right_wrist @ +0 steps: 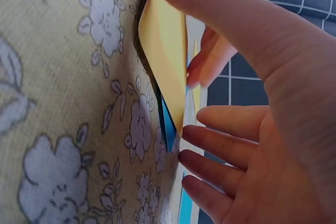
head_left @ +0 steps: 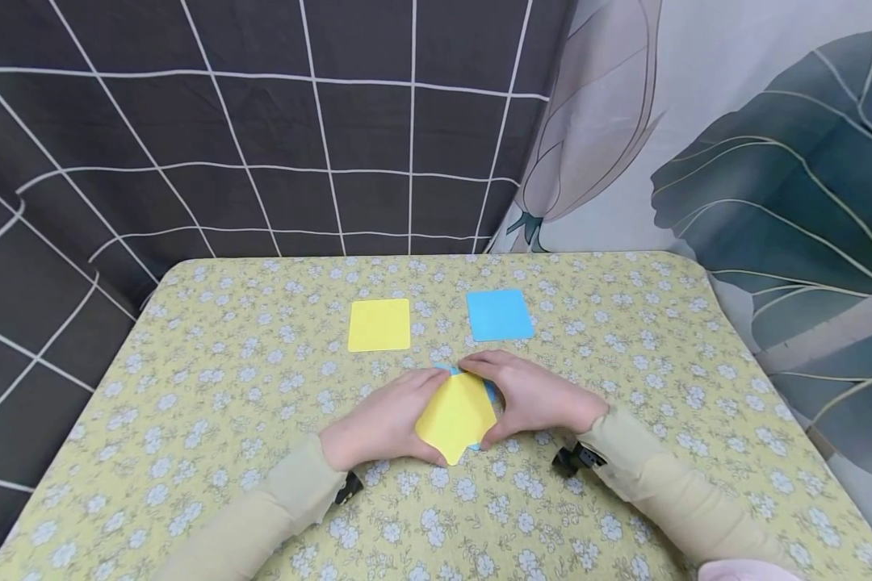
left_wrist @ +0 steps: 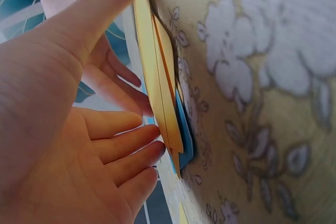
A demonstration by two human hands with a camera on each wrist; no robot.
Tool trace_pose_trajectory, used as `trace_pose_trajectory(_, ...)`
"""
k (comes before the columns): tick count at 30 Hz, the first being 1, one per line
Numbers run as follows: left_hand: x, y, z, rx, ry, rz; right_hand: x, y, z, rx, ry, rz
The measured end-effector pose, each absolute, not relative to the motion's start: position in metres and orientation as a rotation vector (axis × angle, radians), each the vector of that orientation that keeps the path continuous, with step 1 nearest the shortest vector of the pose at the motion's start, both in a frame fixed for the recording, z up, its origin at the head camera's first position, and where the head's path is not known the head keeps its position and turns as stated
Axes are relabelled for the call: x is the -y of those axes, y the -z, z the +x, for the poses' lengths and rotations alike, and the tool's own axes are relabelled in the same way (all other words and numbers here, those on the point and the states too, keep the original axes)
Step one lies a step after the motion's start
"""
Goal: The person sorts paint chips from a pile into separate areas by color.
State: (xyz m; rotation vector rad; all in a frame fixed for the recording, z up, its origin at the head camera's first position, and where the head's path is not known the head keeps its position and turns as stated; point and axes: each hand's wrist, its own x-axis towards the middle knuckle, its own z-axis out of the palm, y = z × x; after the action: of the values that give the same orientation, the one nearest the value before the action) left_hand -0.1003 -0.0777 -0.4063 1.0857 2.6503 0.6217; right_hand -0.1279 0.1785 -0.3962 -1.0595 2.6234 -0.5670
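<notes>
A loose pile of yellow (head_left: 456,415) and blue square cards (head_left: 490,391) lies on the tablecloth, its cards turned at different angles. My left hand (head_left: 388,420) holds the pile's left side, thumb at the near edge and fingers toward the far edge. From the other side my right hand (head_left: 534,391) grips it likewise, with thumb near and fingertips far. In the left wrist view, the stacked cards (left_wrist: 157,72) show edge-on, with small gaps between layers. A yellow card (right_wrist: 165,51) tops the pile in the right wrist view; blue shows beneath.
Beyond the hands lie a yellow square card (head_left: 379,325) and, to its right, a blue square card (head_left: 500,315). A floral tablecloth (head_left: 211,387) covers the table. A dark gridded cloth (head_left: 262,121) hangs behind, with a leaf-patterned curtain (head_left: 792,202) at the right.
</notes>
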Motion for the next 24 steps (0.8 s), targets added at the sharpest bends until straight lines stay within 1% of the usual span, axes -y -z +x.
trace_pose_trajectory(24,0.0766,0.4048,-0.0962,-2.634,-0.609,1.078,-0.1775,0.3990,-0.1256,-2.638,0.602,-1.063)
